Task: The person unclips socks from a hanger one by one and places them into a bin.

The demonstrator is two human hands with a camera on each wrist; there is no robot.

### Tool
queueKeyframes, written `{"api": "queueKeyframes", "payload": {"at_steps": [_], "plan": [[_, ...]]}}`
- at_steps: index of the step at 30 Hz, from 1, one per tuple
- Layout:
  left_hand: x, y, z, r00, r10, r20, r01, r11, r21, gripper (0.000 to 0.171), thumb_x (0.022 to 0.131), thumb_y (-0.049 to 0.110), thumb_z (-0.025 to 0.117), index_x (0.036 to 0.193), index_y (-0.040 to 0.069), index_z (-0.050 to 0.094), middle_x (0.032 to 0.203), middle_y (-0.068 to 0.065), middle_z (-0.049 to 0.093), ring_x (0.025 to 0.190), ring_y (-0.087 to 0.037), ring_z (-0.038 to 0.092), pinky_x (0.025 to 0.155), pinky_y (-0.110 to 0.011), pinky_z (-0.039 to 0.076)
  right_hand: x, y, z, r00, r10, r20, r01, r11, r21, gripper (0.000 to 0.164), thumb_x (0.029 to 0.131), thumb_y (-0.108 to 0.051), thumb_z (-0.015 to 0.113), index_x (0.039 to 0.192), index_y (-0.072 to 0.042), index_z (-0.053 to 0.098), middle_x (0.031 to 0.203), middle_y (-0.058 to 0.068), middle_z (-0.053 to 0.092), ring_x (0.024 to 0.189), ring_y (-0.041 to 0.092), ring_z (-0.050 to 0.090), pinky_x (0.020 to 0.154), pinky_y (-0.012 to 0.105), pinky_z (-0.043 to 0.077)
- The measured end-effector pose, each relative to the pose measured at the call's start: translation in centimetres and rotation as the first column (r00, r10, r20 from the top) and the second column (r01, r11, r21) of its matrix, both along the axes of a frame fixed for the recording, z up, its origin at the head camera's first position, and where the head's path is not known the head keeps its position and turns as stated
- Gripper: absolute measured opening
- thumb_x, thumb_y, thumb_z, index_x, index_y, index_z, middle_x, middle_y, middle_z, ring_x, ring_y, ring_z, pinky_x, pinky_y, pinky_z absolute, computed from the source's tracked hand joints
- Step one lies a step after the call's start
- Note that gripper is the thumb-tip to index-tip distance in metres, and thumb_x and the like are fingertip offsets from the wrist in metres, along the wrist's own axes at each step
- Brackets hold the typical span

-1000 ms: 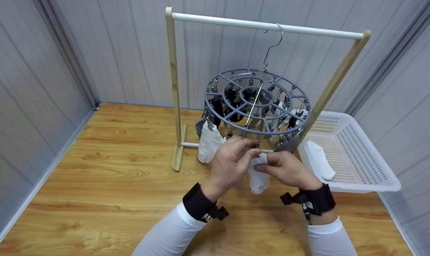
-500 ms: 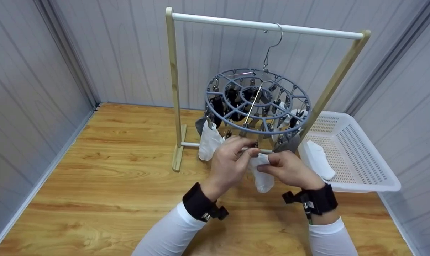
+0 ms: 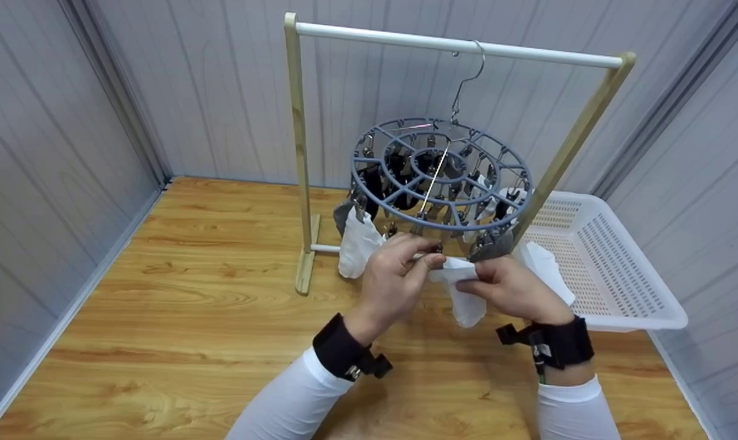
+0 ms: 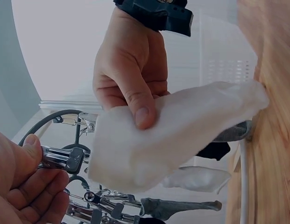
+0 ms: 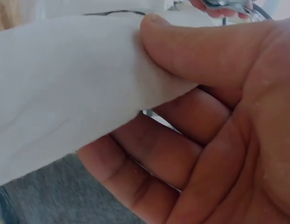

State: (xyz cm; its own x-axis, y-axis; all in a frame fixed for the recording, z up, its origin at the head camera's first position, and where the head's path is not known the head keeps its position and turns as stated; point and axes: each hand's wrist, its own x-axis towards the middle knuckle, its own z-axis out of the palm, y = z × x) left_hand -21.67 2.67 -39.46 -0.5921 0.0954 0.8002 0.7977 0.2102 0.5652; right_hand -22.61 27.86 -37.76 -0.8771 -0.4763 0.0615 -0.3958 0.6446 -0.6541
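My right hand (image 3: 518,290) pinches a white sock (image 4: 135,149) near its cuff, thumb on the near side and fingers behind, with the toe hanging down in the head view. My left hand (image 3: 396,278) grips a metal clip (image 4: 63,157) of the round hanger between thumb and fingers. The clip's grey tip lies right beside the sock's cuff in the left wrist view. Above both hands is the blue-grey round hanger (image 3: 390,206), hooked on the rack's white bar (image 3: 405,41).
Another white sock (image 3: 358,244) hangs from the hanger's left front, with dark and grey socks around it. At the right stands a white perforated basket (image 3: 644,269) holding a white sock (image 3: 549,275). Wooden posts (image 3: 300,140) of the rack flank the hanger.
My right hand has moved a little to the right with the white sock, whose cuff is now spread more sideways. My left hand stays in place at the clip.
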Motion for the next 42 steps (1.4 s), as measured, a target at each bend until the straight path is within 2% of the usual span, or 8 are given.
{"api": "queueKeyframes", "payload": {"at_steps": [6,10,20,25,29,35,39,42], "plan": [[0.0,0.0,0.1,1.0,0.004,0.008,-0.004,1.0,0.004,0.019,0.097,0.011,0.085,0.11,-0.002,0.082,0.1,-0.009,0.079,0.092,-0.021,0.073,0.082,-0.034,0.064,0.5,0.8,0.8,0.999,-0.036,0.007,0.036,0.999,-0.017,0.019,0.104,-0.025,0.082,0.095,-0.008,0.082,0.075,0.003,0.068,0.052,0.012,0.055,0.048,0.026,0.045],[0.1,0.0,0.1,1.0,0.006,0.008,-0.007,1.0,0.007,0.02,0.097,0.014,0.086,0.11,-0.001,0.082,0.1,-0.009,0.079,0.094,-0.022,0.074,0.085,-0.036,0.065,0.8,1.0,1.2,0.999,-0.027,-0.038,0.025,0.999,-0.035,0.015,0.103,-0.022,0.083,0.098,-0.008,0.084,0.083,0.002,0.074,0.06,0.017,0.062,0.053,0.026,0.05],[0.4,-0.1,0.1,0.998,0.042,0.054,-0.041,0.999,-0.023,0.031,0.1,0.019,0.085,0.123,-0.001,0.08,0.115,-0.01,0.08,0.108,-0.022,0.074,0.099,-0.035,0.06,1.5,1.4,1.8,0.992,-0.031,-0.119,0.023,0.997,-0.074,0.008,0.102,-0.018,0.084,0.1,-0.011,0.086,0.081,-0.003,0.072,0.061,0.009,0.055,0.055,0.025,0.045],[0.5,-0.2,0.5,0.997,0.074,0.015,-0.073,0.995,-0.062,0.04,0.099,0.02,0.086,0.131,-0.002,0.077,0.124,-0.012,0.079,0.116,-0.025,0.073,0.107,-0.035,0.058,1.7,1.5,2.0,0.993,-0.04,-0.115,0.028,0.995,-0.098,0.01,0.101,-0.015,0.084,0.107,-0.009,0.088,0.094,0.0,0.081,0.071,0.012,0.064,0.062,0.025,0.052],[0.8,-0.5,1.2,0.991,0.122,-0.062,-0.127,0.987,-0.102,0.044,0.099,0.019,0.086,0.134,-0.004,0.075,0.127,-0.014,0.078,0.118,-0.026,0.072,0.109,-0.032,0.057,1.8,1.6,2.1,0.992,-0.039,-0.119,0.027,0.995,-0.098,0.012,0.101,-0.014,0.084,0.111,-0.009,0.088,0.103,0.003,0.084,0.081,0.013,0.071,0.069,0.025,0.058],[1.1,-1.5,2.4,0.95,0.188,-0.249,-0.212,0.974,-0.075,0.028,0.1,0.014,0.086,0.122,-0.002,0.079,0.115,-0.011,0.077,0.108,-0.025,0.071,0.099,-0.031,0.059,2.1,1.7,2.4,0.989,-0.031,-0.146,0.018,0.996,-0.092,0.013,0.101,-0.013,0.083,0.113,-0.01,0.088,0.106,0.002,0.084,0.091,0.012,0.075,0.076,0.025,0.061],[1.0,-2.2,3.0,0.9,0.237,-0.365,-0.255,0.967,-0.001,0.024,0.096,0.01,0.088,0.117,0.001,0.081,0.108,-0.008,0.075,0.099,-0.024,0.068,0.089,-0.035,0.058,2.3,2.0,2.6,0.98,-0.007,-0.197,-0.012,0.995,-0.096,0.012,0.101,-0.012,0.083,0.112,-0.013,0.089,0.103,-0.001,0.084,0.081,0.01,0.071,0.07,0.024,0.057],[0.7,-2.5,3.2,0.866,0.292,-0.406,-0.305,0.952,0.033,0.027,0.095,0.011,0.088,0.119,0.003,0.08,0.115,-0.009,0.074,0.106,-0.027,0.068,0.094,-0.039,0.057,2.6,2.3,2.8,0.972,0.0,-0.234,-0.028,0.993,-0.119,0.014,0.1,-0.008,0.084,0.11,-0.014,0.089,0.099,-0.002,0.083,0.072,0.008,0.065,0.065,0.022,0.053]]}}
